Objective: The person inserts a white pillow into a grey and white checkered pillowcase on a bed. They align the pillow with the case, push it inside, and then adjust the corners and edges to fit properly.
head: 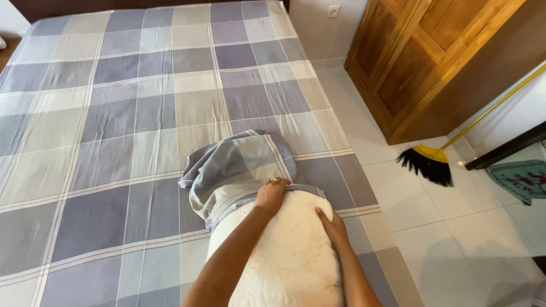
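Two bare forearms, no sleeves in view — a ring on a finger of the left hand [271,195].

The far end of the white pillow [290,256] is concealed inside the checked pillowcase [239,165]; its near end is cut off by the bottom edge. Both forearms are cropped there too. The fingertips of the left hand [271,195] are hidden in the pillowcase opening. The broom [427,163] handle and wardrobe [421,62] are truncated at right.
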